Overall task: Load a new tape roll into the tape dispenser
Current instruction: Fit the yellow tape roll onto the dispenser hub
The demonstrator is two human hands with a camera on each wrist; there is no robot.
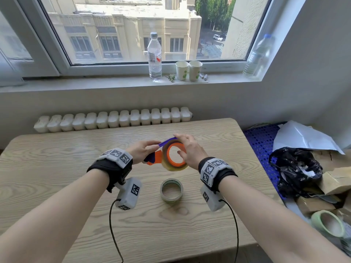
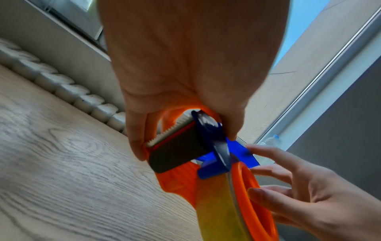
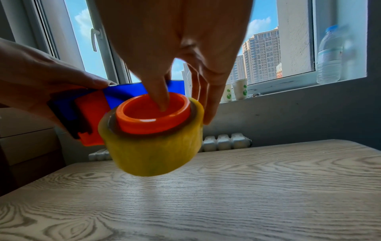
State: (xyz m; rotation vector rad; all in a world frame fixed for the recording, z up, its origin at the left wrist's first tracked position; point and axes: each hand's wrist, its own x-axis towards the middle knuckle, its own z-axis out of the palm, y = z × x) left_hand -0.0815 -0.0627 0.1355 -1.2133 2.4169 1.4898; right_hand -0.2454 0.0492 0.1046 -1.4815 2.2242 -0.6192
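The tabletop (image 1: 57, 177) is pale wood with a bold grain and rounded corners, set against a wall under a wide window (image 1: 133, 29). A white radiator (image 1: 114, 119) runs along the wall just behind it. On the sill (image 1: 95, 82) stand a water bottle (image 1: 154, 56), two paper cups (image 1: 188, 70) side by side, and a second bottle (image 1: 258, 56) in the right corner. Right of the tabletop lie a blue perforated panel (image 1: 262, 141), white paper (image 1: 302, 137), a black bag (image 1: 296, 169), cardboard (image 1: 336, 181) and a pale green roll (image 1: 328, 223).

Both hands are raised above the middle of the tabletop. The left hand (image 1: 141, 149) is curled round the handle end of the orange and blue dispenser (image 1: 154, 158), near its toothed blade (image 2: 169, 132). A yellowish tape roll (image 1: 175, 165) sits on the dispenser's orange hub (image 3: 152, 112). The right hand (image 1: 190, 150) grips this roll, thumb inside the hub and fingers (image 3: 212, 106) curved over the roll's outer side.

A spare roll (image 1: 171, 189) with a grey-green rim lies flat on the tabletop, below the hands and apart from them.
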